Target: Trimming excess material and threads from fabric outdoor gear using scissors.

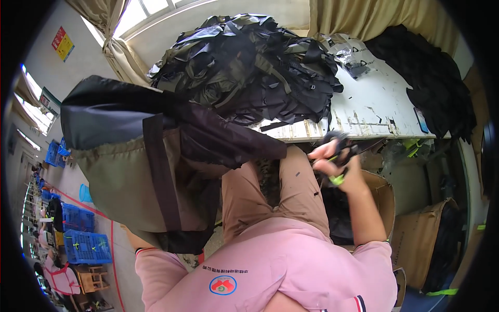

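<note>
A large olive and black bag body (pixel 117 177), sewn from coated fabric with a dark strip down it, hangs over my left side and partly across my lap. My left forearm goes in beneath it, and the fabric hides my left hand. Near the table's front edge, above my right thigh, my right hand (pixel 328 158) is smeared by motion. Its fingers look curled round a black thing with a lime-green bit at its lower end, whose kind I cannot make out. The right hand is apart from the bag body.
A high heap of black and olive sewn pieces (pixel 254 73) covers the left of the white table (pixel 382 99). Black fabric (pixel 434 78) and a phone (pixel 421 120) lie at its right. Cardboard boxes (pixel 418 242) stand right; blue crates (pixel 87 247) stand left.
</note>
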The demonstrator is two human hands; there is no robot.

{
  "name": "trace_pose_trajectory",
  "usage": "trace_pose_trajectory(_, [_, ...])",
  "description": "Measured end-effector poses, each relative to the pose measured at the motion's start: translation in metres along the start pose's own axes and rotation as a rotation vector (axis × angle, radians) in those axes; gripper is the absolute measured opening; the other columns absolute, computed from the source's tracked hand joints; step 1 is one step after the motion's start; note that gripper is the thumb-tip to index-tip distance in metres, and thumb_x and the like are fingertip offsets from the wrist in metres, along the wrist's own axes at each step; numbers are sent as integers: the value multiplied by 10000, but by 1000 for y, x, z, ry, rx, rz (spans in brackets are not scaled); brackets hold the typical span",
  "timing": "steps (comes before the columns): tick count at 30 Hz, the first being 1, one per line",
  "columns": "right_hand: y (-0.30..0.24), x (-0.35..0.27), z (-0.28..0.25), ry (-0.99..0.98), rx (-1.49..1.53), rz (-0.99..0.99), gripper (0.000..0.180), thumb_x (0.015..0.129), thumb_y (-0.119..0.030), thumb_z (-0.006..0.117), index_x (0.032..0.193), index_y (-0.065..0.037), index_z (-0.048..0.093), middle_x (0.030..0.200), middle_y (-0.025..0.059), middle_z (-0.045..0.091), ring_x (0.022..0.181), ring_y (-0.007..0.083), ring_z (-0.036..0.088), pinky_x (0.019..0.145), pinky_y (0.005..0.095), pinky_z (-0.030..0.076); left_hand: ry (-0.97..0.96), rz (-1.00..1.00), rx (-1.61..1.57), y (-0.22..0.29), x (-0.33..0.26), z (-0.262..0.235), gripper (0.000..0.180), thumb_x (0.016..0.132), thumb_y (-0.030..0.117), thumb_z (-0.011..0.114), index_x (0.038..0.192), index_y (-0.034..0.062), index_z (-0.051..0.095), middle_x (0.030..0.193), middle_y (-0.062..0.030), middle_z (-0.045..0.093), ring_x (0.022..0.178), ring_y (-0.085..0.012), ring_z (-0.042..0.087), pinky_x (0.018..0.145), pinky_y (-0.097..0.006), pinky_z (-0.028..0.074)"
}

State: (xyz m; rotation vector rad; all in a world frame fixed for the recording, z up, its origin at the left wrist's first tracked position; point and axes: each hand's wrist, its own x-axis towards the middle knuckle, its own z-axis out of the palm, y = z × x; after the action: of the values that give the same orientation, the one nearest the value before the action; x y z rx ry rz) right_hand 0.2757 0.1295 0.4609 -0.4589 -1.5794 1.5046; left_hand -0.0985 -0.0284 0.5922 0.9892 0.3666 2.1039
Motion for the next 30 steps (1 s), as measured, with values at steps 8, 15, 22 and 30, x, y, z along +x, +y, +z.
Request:
trace_pose_trajectory(8, [100,6,149,190,145,-241,399,769,11,780,1014,-54,471,1007,122,631,872,151,599,824,299,494,-9,-9,108,17,-10,11,396,1008,282,449,1262,4,571,1268,-148,610,1175,-297,576,1053,-454,416])
trace_pose_trajectory(15, [76,47,115,135,144,-222,271,812,77,684,923,-68,483,914,59,596,815,112,566,748,258,472,3,20,194,35,-20,8,391,1006,283,454,1251,5,578,1253,-147,619,1161,-294,585,1044,-452,425])
trace_pose_trajectory(22, [-56,16,-30,-98,-226,23,258,789,60,700,866,-73,493,837,34,607,771,91,554,699,260,466,290,-277,223,52,-46,-85,325,986,246,510,1183,7,608,1158,-133,661,1079,-267,632,976,-421,481])
trace_pose_trajectory(30, [-3,-9,-63,-280,-397,448,206,798,-22,706,896,-40,526,768,1,580,717,72,553,647,261,465,374,-945,727,-100,-130,-251,214,891,141,660,1059,14,621,1000,-81,682,879,-197,650,811,-352,526])
